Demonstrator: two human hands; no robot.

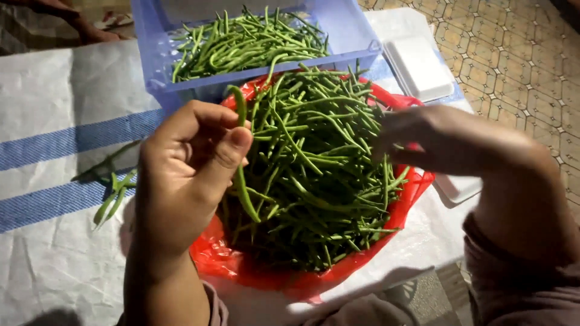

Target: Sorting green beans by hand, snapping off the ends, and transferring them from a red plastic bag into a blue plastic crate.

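Observation:
My left hand [187, 175] grips one green bean [241, 175] between thumb and fingers, the bean hanging upright over the left rim of a red bag [254, 271] heaped with green beans [314, 163]. My right hand [441, 142] hovers over the right side of the heap, blurred, fingers reaching toward the beans; whether it holds one is unclear. Behind the heap sits a blue plastic crate [163, 66] holding more beans [241, 45].
A white woven sheet with blue stripes [54, 145] covers the surface. A few loose beans [112, 196] lie on it at left. White foam trays [420, 66] rest at right, beside patterned floor tiles [519, 54].

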